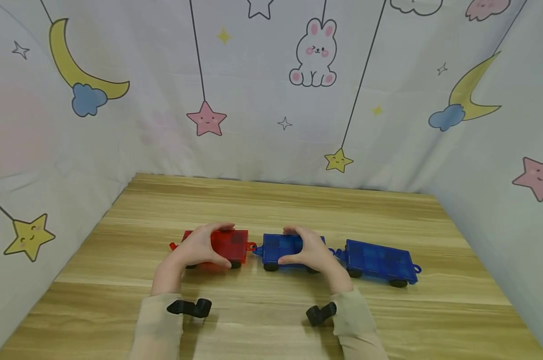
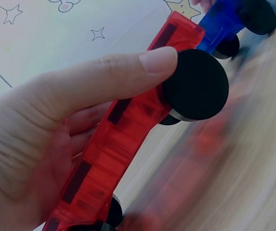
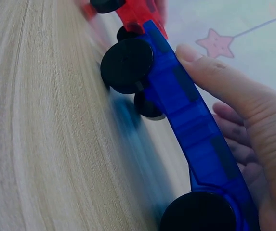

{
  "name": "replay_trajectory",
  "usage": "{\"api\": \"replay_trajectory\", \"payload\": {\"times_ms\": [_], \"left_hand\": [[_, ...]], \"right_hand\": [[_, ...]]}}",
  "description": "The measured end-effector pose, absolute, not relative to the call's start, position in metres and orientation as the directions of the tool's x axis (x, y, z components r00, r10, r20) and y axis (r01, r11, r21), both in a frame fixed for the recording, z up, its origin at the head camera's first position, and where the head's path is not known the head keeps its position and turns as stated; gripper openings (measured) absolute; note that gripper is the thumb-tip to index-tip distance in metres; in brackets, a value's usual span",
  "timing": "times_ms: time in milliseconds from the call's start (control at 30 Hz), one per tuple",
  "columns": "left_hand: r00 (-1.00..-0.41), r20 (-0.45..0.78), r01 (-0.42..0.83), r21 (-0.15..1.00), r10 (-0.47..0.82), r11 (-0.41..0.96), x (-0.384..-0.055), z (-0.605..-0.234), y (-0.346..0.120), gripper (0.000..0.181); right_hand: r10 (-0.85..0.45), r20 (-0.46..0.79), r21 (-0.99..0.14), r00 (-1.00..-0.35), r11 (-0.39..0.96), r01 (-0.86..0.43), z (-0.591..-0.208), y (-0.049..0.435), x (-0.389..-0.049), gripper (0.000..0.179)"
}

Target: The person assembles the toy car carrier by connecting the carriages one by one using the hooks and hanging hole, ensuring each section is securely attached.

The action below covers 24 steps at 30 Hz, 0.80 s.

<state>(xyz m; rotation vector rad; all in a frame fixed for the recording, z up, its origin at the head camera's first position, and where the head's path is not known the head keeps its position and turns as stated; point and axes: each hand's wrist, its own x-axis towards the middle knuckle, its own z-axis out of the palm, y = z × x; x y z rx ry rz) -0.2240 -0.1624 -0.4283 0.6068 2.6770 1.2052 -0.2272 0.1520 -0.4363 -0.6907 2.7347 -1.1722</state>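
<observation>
A translucent red toy train car [image 1: 235,242] with black wheels is in my left hand [image 1: 198,246]. The thumb [image 2: 159,60] lies along its near side by a wheel, the other fingers round the far side. My right hand [image 1: 314,252] holds a blue toy train car [image 1: 276,245] likewise, thumb in front and fingers behind. Red and blue cars stand end to end, their couplings meeting between my hands; whether they are hooked cannot be told. To the right, a second blue car [image 1: 379,257] stands slightly angled, its left coupling at the held blue car's right end.
The cars are on a wood-grain table [image 1: 262,310]. A pale curtain [image 1: 253,75] printed with stars, moons and a rabbit hangs behind it and along both sides. Black wrist cameras [image 1: 202,308] sit on both sleeves.
</observation>
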Motion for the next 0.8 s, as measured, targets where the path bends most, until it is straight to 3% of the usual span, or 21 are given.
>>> {"api": "replay_trajectory", "payload": {"times_ms": [800], "left_hand": [[-0.907, 0.043, 0.315, 0.731, 0.42, 0.605, -0.2243, -0.4291, -0.1569, 0.094]], "right_hand": [[-0.437, 0.095, -0.702, -0.894, 0.607, -0.371, -0.4351, 0.1513, -0.2272, 0.08]]}}
